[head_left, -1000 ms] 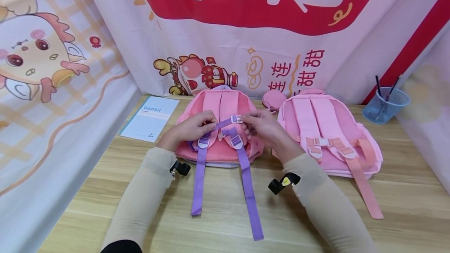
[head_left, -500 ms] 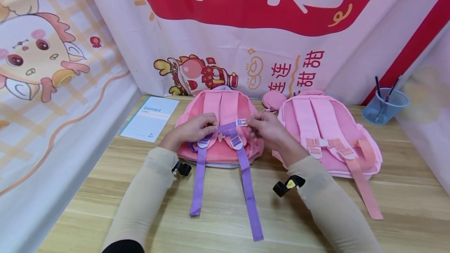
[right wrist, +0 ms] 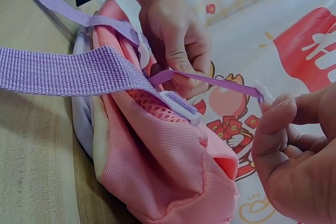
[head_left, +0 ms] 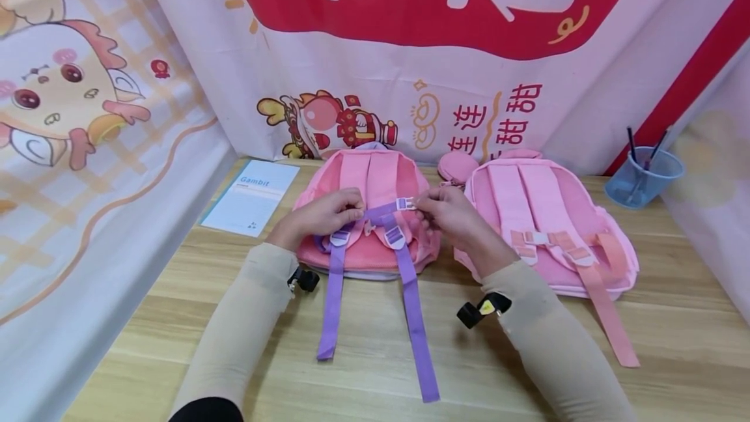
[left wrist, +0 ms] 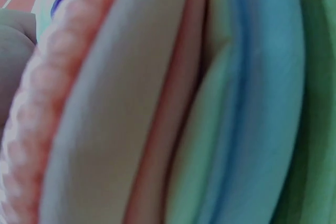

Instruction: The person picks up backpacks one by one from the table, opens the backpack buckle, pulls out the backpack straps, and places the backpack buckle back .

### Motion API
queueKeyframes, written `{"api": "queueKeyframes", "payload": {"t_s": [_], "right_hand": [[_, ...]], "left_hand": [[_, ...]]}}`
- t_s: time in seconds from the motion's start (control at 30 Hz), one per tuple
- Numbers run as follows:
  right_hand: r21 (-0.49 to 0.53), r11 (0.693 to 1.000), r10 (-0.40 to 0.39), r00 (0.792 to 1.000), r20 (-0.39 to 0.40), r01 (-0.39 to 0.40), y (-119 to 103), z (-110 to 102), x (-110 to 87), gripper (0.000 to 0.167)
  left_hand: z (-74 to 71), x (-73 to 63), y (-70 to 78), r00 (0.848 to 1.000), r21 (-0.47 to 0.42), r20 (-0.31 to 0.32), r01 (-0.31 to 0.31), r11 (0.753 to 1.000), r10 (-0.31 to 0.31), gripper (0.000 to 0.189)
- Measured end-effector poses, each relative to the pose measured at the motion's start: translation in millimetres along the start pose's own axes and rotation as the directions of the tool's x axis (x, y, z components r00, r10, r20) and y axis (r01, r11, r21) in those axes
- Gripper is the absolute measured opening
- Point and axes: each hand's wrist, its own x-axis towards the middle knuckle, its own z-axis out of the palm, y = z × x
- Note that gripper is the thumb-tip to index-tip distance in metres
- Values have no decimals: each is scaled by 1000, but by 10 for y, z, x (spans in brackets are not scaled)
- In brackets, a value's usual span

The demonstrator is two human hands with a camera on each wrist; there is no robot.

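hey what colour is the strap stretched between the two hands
Purple. The strap shows best in the right wrist view.

Right hand (head_left: 451, 217): had shifted toward the bench's (head_left: 375, 337) right edge and a little away from its far edge.
White buckle (head_left: 405, 204): had travelled the same way.
Purple strap (head_left: 382, 211): slanted less steeply between the hands than a second earlier.
Left hand (head_left: 328, 212): sat slightly farther from the far edge.
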Motion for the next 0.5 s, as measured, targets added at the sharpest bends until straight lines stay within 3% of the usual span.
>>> {"api": "queueKeyframes", "payload": {"t_s": [0.1,0.27,0.5], "right_hand": [[15,1000,3,1000,6,-3,9,-6,6,21],[-55,998,11,1000,1,-11,-5,-37,7,26],[-107,994,20,1000,-22,-22,-28,-102,-9,29]], "left_hand": [[4,7,-8,1000,10,-7,11,1000,-11,17],[22,-9,-30,998,-2,-11,65,998,-65,15],[33,1,-51,997,1,12,74,997,-74,13]]}}
